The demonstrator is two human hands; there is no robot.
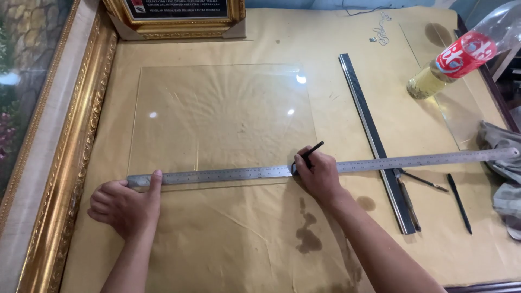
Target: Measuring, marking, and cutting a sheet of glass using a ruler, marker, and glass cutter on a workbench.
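Plastic bottle (pixel 461 59): upper part cut off by the top right corner. Grey cloth (pixel 502 168): ran out of view at the right edge. Small gold frame (pixel 176 19): top cropped. Large gilt frame (pixel 65 146): cut by left and bottom edges. Pen (pixel 310 152) tip: hidden behind right hand (pixel 320 174). Steel ruler (pixel 347 165) markings: too fine to tell.

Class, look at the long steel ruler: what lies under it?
The ruler crosses the near edge of the glass sheet, brown paper, a black straightedge and grey cloth. Left hand pins it; right hand hides part.
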